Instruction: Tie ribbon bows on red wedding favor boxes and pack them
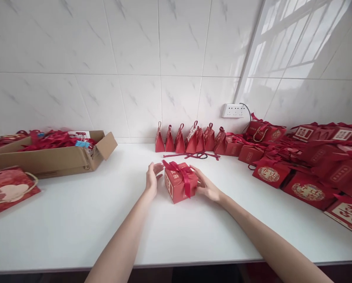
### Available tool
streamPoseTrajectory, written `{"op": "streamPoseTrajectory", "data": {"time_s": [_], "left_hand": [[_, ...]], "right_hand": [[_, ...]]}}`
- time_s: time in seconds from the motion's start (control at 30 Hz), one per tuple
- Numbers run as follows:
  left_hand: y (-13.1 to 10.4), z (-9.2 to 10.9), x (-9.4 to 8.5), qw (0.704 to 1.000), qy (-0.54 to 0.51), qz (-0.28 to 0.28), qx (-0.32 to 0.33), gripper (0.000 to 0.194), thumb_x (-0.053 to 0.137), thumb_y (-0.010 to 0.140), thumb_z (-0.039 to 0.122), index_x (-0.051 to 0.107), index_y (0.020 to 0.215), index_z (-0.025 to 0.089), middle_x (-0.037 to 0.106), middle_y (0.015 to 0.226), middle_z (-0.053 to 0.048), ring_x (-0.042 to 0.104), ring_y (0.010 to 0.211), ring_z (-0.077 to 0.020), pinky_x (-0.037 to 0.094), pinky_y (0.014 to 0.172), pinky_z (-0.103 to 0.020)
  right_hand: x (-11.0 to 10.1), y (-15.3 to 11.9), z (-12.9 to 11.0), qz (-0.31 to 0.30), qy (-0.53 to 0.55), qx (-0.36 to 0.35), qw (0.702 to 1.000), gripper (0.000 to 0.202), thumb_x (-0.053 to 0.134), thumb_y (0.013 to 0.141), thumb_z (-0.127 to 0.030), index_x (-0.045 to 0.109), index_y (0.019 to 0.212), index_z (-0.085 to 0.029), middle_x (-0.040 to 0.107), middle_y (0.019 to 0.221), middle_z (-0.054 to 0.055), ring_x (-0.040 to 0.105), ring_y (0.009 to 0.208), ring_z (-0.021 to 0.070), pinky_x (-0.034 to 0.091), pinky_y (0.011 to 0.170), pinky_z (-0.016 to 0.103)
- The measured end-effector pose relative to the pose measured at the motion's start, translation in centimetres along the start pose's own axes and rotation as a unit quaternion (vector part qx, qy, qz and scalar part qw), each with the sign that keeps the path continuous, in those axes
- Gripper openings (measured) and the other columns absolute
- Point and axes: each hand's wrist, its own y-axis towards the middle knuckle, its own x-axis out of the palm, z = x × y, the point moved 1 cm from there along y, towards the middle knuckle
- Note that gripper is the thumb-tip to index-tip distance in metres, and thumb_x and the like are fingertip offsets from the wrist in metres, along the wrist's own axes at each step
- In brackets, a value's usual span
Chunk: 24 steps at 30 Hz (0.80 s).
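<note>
A red gift box (181, 182) with a red ribbon bow on top sits on the white table (76, 232), slightly turned. My right hand (207, 186) rests against its right side, fingers spread along the edge and partly hidden behind the box. Just off the left side, my left hand (154, 177) is held with its fingers apart and nothing in it. Behind the box, dark red ribbon strips (190, 156) lie flat on the table.
Small red triangular boxes (180, 143) stand in a row by the tiled wall. Many red boxes (308, 188) are piled on the right. At the left are a cardboard box (72, 160) of red ribbons and a red bag (11, 188). A power strip (233, 111) hangs on the wall.
</note>
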Motion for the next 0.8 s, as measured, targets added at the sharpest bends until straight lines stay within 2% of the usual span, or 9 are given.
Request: {"op": "streamPoseTrajectory", "data": {"time_s": [0.13,0.2,0.3,0.4,0.53,0.6,0.7,0.8], "left_hand": [[-0.9,-0.3,0.8,0.998,0.003,-0.052,-0.02,0.053,0.047,0.067,0.066,0.061,0.077,0.015,0.067,0.074,-0.007,0.063,0.068,-0.0211,0.046,0.063,-0.031],[-1.3,-0.1,1.1,0.997,0.013,-0.075,-0.027,0.056,0.051,0.065,0.068,0.061,0.075,0.014,0.065,0.069,-0.005,0.061,0.062,-0.0196,0.046,0.059,-0.03],[-2.1,0.7,1.4,0.99,0.036,-0.132,-0.025,0.054,0.051,0.067,0.067,0.061,0.077,0.014,0.065,0.072,-0.005,0.06,0.06,-0.0181,0.046,0.056,-0.028],[-3.1,1.6,1.9,0.975,0.082,-0.209,0.001,0.046,0.05,0.073,0.061,0.059,0.085,0.017,0.064,0.073,-0.003,0.059,0.058,-0.0157,0.045,0.051,-0.025],[-4.0,1.9,2.4,0.947,0.143,-0.287,-0.005,0.043,0.054,0.073,0.057,0.059,0.092,0.019,0.054,0.053,0.004,0.044,0.037,-0.0115,0.03,0.034,-0.022],[-4.2,1.8,2.5,0.932,0.173,-0.317,0.012,0.041,0.053,0.074,0.056,0.058,0.086,0.018,0.05,0.048,0.005,0.04,0.032,-0.0103,0.027,0.032,-0.022],[-4.3,1.6,2.5,0.918,0.209,-0.334,0.043,0.037,0.052,0.076,0.054,0.053,0.07,0.018,0.049,0.047,0.005,0.041,0.033,-0.0087,0.028,0.033,-0.021],[-4.6,1.5,2.8,0.907,0.226,-0.351,0.051,0.037,0.053,0.075,0.054,0.049,0.065,0.018,0.047,0.048,0.006,0.04,0.036,-0.0079,0.03,0.034,-0.02]], "right_hand": [[-1.3,-0.1,0.4,0.152,-0.012,0.088,0.984,0.051,0.059,0.074,-0.033,0.046,0.122,-0.024,0.05,0.127,0.011,0.05,0.116,0.0249,0.043,0.095,0.045],[-1.7,0.0,0.2,0.18,-0.013,0.108,0.978,0.036,0.054,0.079,-0.043,0.054,0.107,-0.02,0.055,0.118,0.013,0.055,0.104,0.0245,0.048,0.084,0.042],[-1.7,0.0,-0.6,0.164,0.017,0.104,0.981,0.042,0.042,0.084,-0.055,0.059,0.091,-0.017,0.061,0.104,0.012,0.058,0.096,0.0238,0.05,0.074,0.037],[-1.2,-0.3,-1.7,0.12,0.066,0.091,0.986,0.05,0.038,0.086,-0.061,0.061,0.092,-0.017,0.063,0.101,0.01,0.058,0.095,0.0229,0.048,0.076,0.036],[-1.3,-0.7,-2.9,0.076,0.071,0.074,0.992,0.043,0.052,0.082,-0.059,0.06,0.089,-0.018,0.063,0.092,0.005,0.058,0.087,0.0216,0.044,0.08,0.036],[-1.6,-0.8,-3.1,0.061,0.069,0.063,0.994,0.041,0.056,0.079,-0.057,0.061,0.088,-0.018,0.063,0.09,0.005,0.058,0.086,0.0216,0.044,0.081,0.036],[-2.1,-0.7,-3.3,0.089,0.091,0.043,0.991,0.043,0.051,0.083,-0.058,0.062,0.095,-0.018,0.063,0.099,0.006,0.057,0.094,0.0219,0.043,0.084,0.035],[-1.9,-0.5,-4.0,0.127,0.084,0.059,0.987,0.039,0.054,0.081,-0.054,0.063,0.092,-0.018,0.063,0.094,0.004,0.058,0.086,0.0196,0.044,0.08,0.033]]}}
